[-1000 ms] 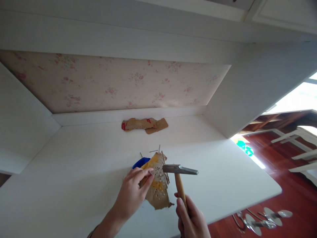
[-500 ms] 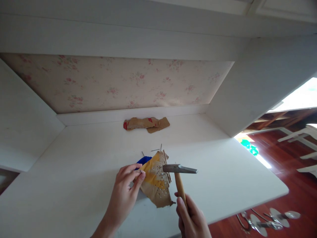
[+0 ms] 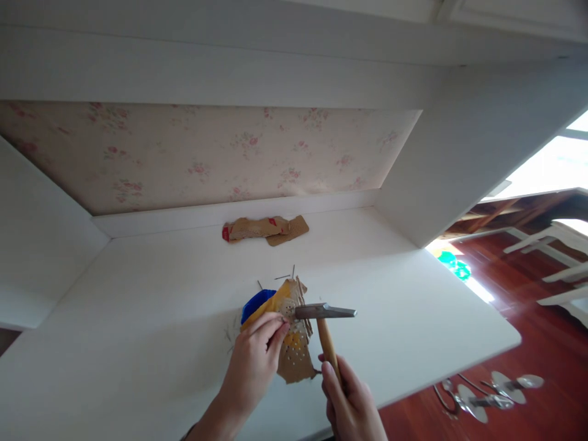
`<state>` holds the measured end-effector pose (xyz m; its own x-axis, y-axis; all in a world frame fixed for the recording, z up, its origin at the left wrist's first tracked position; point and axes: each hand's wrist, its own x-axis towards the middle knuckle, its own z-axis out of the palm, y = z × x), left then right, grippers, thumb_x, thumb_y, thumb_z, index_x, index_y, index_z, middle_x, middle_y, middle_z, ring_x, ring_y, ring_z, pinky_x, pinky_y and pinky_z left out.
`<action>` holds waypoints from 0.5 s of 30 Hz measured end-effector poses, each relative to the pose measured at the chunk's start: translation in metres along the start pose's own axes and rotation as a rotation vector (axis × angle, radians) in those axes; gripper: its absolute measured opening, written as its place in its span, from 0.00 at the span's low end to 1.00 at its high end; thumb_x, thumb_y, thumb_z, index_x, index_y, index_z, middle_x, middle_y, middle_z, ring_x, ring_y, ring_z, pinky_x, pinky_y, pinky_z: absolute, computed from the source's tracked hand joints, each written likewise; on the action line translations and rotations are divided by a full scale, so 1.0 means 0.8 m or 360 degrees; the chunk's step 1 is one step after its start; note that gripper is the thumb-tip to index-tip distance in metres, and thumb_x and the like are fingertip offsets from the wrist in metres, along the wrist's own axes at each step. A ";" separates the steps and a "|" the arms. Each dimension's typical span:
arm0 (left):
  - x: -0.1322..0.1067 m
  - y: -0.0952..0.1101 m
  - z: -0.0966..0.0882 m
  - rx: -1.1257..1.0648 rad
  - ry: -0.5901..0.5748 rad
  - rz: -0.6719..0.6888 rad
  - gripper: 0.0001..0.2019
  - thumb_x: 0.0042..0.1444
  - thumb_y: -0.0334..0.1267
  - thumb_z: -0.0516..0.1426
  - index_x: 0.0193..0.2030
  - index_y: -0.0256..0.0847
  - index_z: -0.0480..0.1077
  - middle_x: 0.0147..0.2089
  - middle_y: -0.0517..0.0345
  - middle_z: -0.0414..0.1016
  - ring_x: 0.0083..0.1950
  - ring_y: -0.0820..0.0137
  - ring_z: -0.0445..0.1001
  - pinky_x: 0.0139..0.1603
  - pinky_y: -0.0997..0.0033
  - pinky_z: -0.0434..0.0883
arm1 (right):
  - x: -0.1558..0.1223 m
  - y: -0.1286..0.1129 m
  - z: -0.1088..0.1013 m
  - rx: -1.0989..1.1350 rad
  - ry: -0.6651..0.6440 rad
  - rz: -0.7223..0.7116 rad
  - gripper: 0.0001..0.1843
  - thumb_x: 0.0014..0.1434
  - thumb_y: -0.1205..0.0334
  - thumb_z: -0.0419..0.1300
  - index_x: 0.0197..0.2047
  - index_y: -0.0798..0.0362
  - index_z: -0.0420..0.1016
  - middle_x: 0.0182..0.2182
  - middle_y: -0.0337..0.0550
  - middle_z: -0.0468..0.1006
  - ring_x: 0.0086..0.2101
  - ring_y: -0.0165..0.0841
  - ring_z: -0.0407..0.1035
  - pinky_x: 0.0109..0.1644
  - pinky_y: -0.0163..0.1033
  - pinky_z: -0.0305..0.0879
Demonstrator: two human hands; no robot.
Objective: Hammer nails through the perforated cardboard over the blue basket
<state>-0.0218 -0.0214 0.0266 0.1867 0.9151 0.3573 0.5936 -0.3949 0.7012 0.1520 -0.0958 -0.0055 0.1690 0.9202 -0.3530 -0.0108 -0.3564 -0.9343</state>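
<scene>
On the counter [image 3: 413,324], within its edges, steady cardboard [image 3: 295,361]. Tap squarely, left hand [image 3: 258,346] pinching apparent nail [image 3: 285,319], right hand [image 3: 350,395] clamping hammer [image 3: 325,334].

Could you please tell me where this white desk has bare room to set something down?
Two broad patches of the desk look free: left, between the side panel and the left hand; right, between the hammer and the desk's right edge. It is crowded in the middle, around the punched cardboard, blue item and thin nails.
</scene>
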 end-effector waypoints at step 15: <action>-0.003 0.000 0.009 0.0116 0.0098 0.0138 0.09 0.66 0.35 0.53 0.41 0.41 0.75 0.40 0.53 0.81 0.40 0.65 0.81 0.42 0.68 0.79 | 0.004 0.005 0.004 -0.0054 0.0021 -0.0046 0.33 0.56 0.30 0.54 0.41 0.55 0.71 0.15 0.25 0.54 0.15 0.21 0.48 0.17 0.29 0.42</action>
<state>-0.0167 -0.0231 0.0210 0.1925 0.8703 0.4533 0.6331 -0.4631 0.6203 0.1494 -0.0936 -0.0108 0.1817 0.9280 -0.3252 0.0276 -0.3353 -0.9417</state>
